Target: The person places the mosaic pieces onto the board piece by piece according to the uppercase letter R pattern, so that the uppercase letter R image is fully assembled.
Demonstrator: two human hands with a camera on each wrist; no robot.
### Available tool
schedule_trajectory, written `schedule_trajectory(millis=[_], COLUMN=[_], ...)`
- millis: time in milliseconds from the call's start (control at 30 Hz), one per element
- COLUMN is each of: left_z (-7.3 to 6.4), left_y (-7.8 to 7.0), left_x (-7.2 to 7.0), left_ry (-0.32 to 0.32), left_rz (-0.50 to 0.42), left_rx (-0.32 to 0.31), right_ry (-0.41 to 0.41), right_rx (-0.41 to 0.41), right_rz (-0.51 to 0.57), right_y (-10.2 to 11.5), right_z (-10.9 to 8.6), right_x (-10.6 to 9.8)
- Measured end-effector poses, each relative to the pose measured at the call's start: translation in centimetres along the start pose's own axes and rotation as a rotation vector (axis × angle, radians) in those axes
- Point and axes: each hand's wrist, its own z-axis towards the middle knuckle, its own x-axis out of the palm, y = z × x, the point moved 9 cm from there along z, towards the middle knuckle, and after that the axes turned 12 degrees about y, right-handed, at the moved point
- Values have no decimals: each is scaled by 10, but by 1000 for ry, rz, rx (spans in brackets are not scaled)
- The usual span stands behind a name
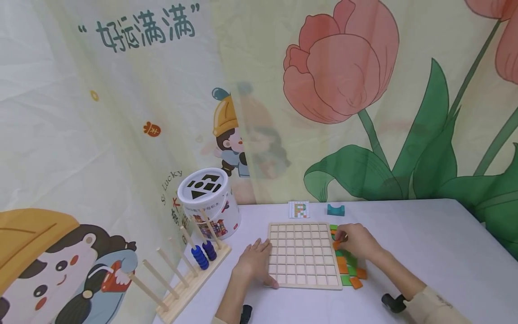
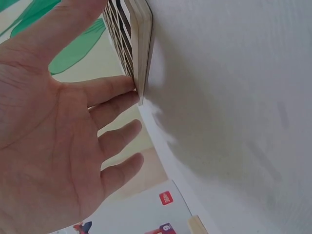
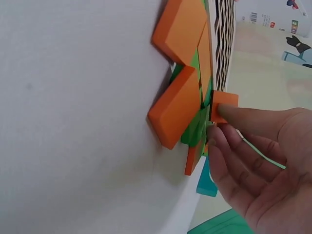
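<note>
A square wooden grid board [image 1: 304,254] lies flat on the table. My left hand [image 1: 254,261] is at its left edge, fingers spread, thumb by the near corner; in the left wrist view, fingertips [image 2: 129,84] meet the board's side. Beside the right edge, my right hand [image 1: 358,240] pinches a small orange tile [image 3: 225,106], its thumb laid on the tile's face. Below that hand, several orange tiles [image 3: 176,108] and green tiles [image 1: 346,281] lie in a loose, overlapping pile along the board.
A pattern card [image 1: 299,209] and a teal arch-shaped block [image 1: 336,210] lie beyond the board. On the left are a wooden peg rack [image 1: 193,280] with blue beads [image 1: 200,257] and a white bucket [image 1: 210,204] with a shape-hole lid. A printed curtain [image 1: 259,112] hangs behind the table.
</note>
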Motion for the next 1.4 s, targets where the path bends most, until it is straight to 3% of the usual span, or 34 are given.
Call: schedule_trajectory(millis=[267,667,900,1200,1400], left_z=[-1,0,-1,0,0], left_y=[-1,-3,-4,-3,-4], left_x=[1,1,-1,-1,-2], left_ry=[6,7,6,-1,-9], left_rz=[5,-15,-17,-25,-9], left_rx=[-9,-4,-15,-7,-1], right_ry=[11,-48,-18,-12,1], right_rx=[-66,-37,-41,-73,-49], right_rz=[107,299,479,598,698], right_y=[-3,-7,-7,5,13], right_z=[3,17,30,46,57], right_x=[-3,-10,-2,7,17])
